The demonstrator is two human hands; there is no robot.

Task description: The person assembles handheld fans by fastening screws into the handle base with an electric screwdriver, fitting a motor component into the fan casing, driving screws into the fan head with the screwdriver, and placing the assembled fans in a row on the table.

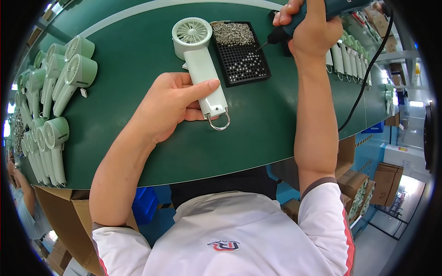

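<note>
The left hand [172, 99] holds a glossy, round-headed plastic fan [201, 69].

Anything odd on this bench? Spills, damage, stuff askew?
Nothing clearly stands out. The green handheld fan in the left hand looks intact, and the silver screws sit inside the black tray. The fans grouped at left lean at slightly mixed angles, with no visible damage; the far ones are too small to judge.

Green table [258, 133] with tray [249, 81], apparently fans [82, 71]
</note>
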